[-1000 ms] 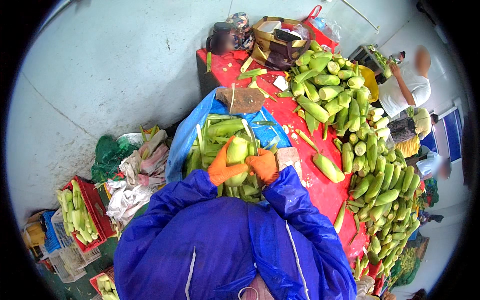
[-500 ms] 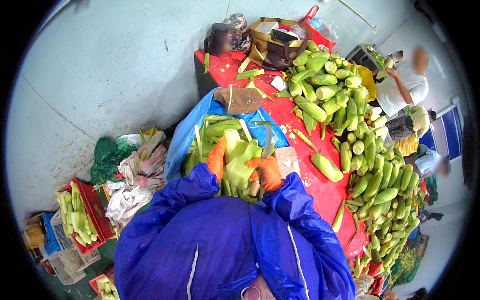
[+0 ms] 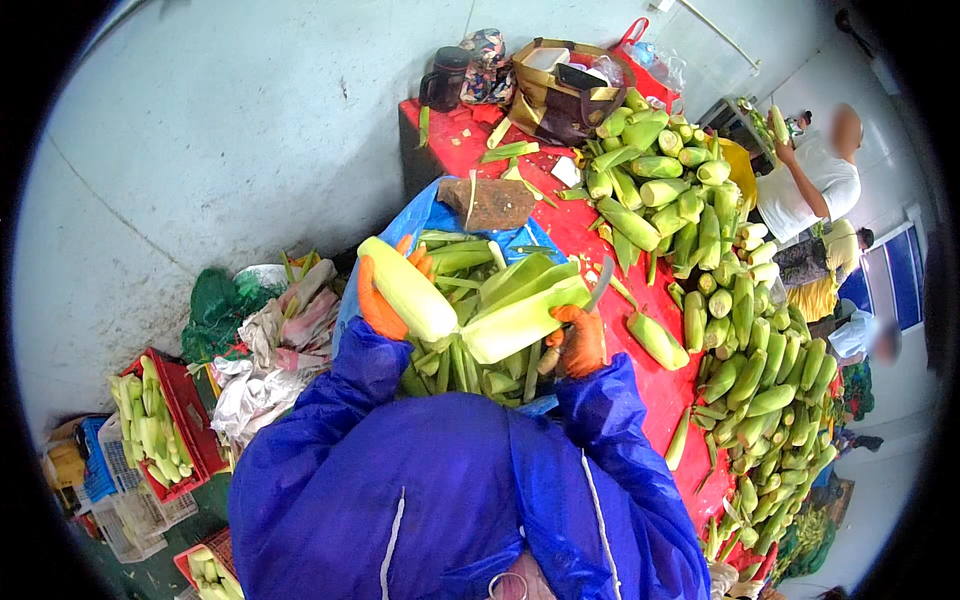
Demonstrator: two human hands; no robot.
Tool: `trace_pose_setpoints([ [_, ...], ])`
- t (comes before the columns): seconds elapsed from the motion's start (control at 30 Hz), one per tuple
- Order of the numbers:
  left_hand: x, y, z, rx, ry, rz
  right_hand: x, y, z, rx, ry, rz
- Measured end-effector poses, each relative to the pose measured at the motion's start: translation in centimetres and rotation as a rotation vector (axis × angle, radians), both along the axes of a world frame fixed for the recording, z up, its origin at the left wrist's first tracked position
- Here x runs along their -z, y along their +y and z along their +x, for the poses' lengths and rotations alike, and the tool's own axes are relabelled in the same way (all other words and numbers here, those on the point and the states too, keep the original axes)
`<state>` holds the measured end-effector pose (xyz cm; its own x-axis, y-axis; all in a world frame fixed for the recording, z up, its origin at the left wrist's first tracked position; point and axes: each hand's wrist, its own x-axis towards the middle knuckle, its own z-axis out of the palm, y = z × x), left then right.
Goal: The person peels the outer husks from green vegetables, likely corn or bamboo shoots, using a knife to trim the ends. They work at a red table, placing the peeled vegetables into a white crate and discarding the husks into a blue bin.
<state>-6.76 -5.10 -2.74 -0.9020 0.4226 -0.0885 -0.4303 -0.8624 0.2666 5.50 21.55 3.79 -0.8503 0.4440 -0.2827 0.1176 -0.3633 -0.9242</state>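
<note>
My left hand (image 3: 382,300), in an orange glove, grips an ear of corn (image 3: 410,292) that tilts up to the left. Broad pale-green husk leaves (image 3: 525,318) stretch from its lower end across to the right. My right hand (image 3: 580,342), also gloved in orange, is closed around a knife (image 3: 601,284), whose blade points upward. Its thumb presses on the edge of the pulled-back husk. Under both hands, loose husks (image 3: 465,372) fill a blue plastic sheet or bag (image 3: 425,212). A brown block (image 3: 487,203) lies on its far rim.
A big pile of unhusked corn (image 3: 690,215) covers the right of the red table (image 3: 560,215). A dark mug (image 3: 446,80) and a tote bag (image 3: 560,100) stand at the back. Red crates (image 3: 180,420) sit at lower left. A co-worker (image 3: 815,185) is at far right.
My left hand has moved up and left, bringing the ear into plain view. The right hand has shifted right with the knife, and the husk leaves are now spread between my hands.
</note>
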Motion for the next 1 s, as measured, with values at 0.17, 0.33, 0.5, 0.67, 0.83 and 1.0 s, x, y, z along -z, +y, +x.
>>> trace_pose_setpoints([
  [0.17,0.5,-2.6,-1.6,0.033,0.137,0.081,5.3,3.6,-0.1,0.247,-0.039,-0.295],
  [0.33,-2.2,-1.8,-1.7,-0.002,0.081,-0.129,-1.5,-1.3,-1.6,-0.313,-0.316,0.553],
  [0.5,-4.7,3.3,0.2,-0.116,0.179,-0.436,-5.8,-6.3,-3.0,-0.442,-0.013,0.992],
  [0.67,-7.5,6.8,2.7,-0.044,0.428,-0.77,-4.9,-6.9,-3.6,-0.416,0.031,0.989],
  [0.83,-7.4,6.3,3.8,0.209,0.687,-0.776,-4.2,-2.7,-1.7,-0.633,-0.14,0.524],
  [1.0,-8.8,6.8,4.7,0.312,0.712,-0.725,-2.6,-0.7,1.1,-0.623,0.042,0.152],
])
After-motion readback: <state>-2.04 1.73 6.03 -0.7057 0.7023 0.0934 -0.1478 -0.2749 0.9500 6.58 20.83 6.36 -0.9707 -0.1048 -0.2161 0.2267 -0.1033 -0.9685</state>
